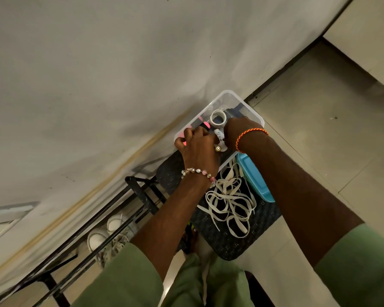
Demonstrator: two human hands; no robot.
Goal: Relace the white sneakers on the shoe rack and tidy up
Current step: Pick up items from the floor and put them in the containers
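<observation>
**Reaching into the clear box beside the rack**

Reaching together, both hands sit inside a clear plastic storage box [254, 114] on a dark woven seat pad [228, 240]. The left hand [200, 145], with a beaded bracelet [198, 173] at its wrist, curls its fingers round something small; what it grips cannot be told. The right hand [237, 131], wearing an orange thread band [251, 135], is turned away, its grasp hidden. A white tape roll [218, 117] lies in the box. Loose cream flat shoelaces [230, 204] lie tangled on the pad, near a turquoise plastic lid [256, 178]. Two white sneakers [108, 235] rest on the black metal shoe rack [93, 220], near left.
</observation>
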